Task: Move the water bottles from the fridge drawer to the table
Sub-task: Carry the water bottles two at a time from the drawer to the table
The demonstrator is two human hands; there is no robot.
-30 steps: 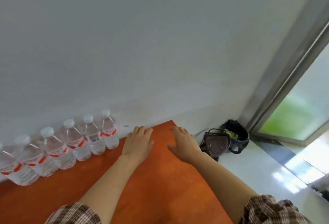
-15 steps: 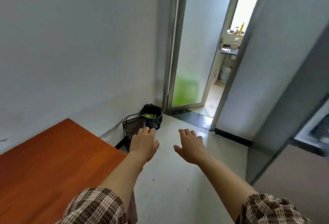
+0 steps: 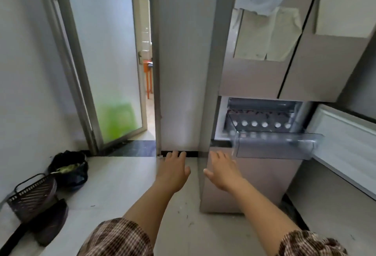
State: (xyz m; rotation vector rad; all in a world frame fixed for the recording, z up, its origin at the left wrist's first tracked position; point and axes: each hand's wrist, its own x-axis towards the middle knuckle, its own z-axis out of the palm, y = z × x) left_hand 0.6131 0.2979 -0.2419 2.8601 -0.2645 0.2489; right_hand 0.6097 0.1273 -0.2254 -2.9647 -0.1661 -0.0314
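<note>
Both hands empty, fingers spread wide: left hand (image 3: 173,171) and right hand (image 3: 222,171) stretched toward the fridge drawer (image 3: 270,145), pulled out for access. Row of water bottles (image 3: 264,123) upright inside, white caps showing along its back edge.

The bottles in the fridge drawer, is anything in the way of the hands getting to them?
Nothing visible blocks them. The drawer is pulled out and open on top, with the bottles showing their caps. Both the left hand and right hand are empty, below and left of it.
</note>
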